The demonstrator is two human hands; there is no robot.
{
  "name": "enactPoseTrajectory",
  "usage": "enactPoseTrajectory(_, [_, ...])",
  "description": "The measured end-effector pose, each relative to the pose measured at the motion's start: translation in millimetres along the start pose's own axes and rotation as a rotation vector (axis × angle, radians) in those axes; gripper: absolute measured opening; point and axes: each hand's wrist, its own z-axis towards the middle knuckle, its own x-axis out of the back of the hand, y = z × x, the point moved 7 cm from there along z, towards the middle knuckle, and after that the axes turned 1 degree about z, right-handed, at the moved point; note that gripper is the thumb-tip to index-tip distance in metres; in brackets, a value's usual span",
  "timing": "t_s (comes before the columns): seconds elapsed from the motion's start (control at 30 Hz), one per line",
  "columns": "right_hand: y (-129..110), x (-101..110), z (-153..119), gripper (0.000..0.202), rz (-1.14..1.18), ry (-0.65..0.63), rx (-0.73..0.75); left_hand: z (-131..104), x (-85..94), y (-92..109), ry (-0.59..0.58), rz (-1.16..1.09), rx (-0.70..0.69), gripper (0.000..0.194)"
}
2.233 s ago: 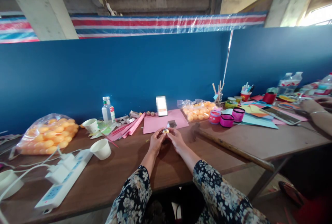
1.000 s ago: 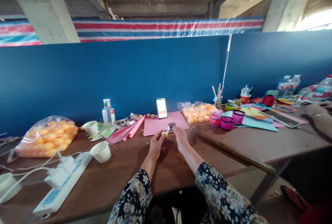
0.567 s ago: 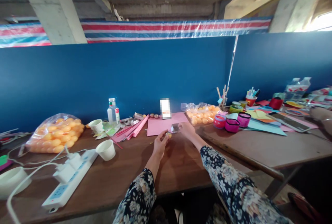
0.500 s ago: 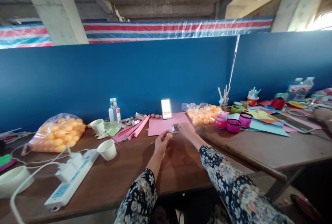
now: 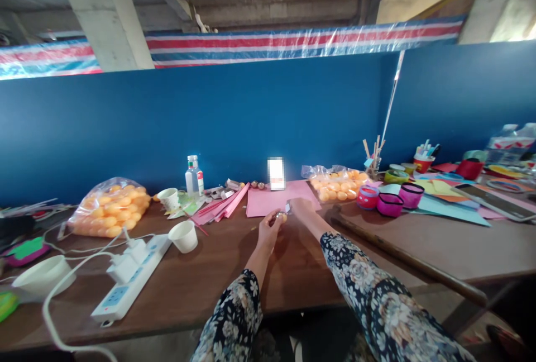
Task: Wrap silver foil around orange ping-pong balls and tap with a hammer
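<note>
At the middle of the brown table, my left hand (image 5: pixel 269 230) pinches a small gold-coloured ball (image 5: pixel 281 217) between thumb and fingertips. My right hand (image 5: pixel 302 210) is just to its right, over the front edge of the pink paper (image 5: pixel 266 199), its fingers closed on a small light piece (image 5: pixel 288 207) too small to make out. The two hands are close together. More shiny balls (image 5: pixel 261 185) lie behind the paper, left of a white upright card (image 5: pixel 276 174).
Bags of orange balls stand left (image 5: pixel 111 208) and right (image 5: pixel 339 184). A power strip (image 5: pixel 134 278), a white cup (image 5: pixel 183 237) and a bottle (image 5: pixel 194 177) are on the left. Pink rolls (image 5: pixel 390 204), coloured papers, a phone (image 5: pixel 494 201) and a wooden stick (image 5: pixel 414 258) lie right.
The view has shifted, so most table items appear further right. My right hand has come closer to the ball in my left hand; less of the small piece shows.
</note>
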Motion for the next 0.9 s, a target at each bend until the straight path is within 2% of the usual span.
enactPoseTrajectory(0.33, [0.0,-10.0,6.6,0.023,-0.056,-0.005,0.010,0.1,0.0,3.9,0.008,0.011,-0.058,0.044])
enactPoseTrajectory(0.53, [2.0,-6.4,-1.1,0.027,-0.044,0.041,0.011,0.8,-0.3,2.6,0.004,-0.013,-0.060,0.044])
enactPoseTrajectory(0.9, [0.5,-3.5,-0.4,0.025,-0.033,0.033,-0.036,2.0,2.4,0.1,0.011,0.007,-0.053,0.045])
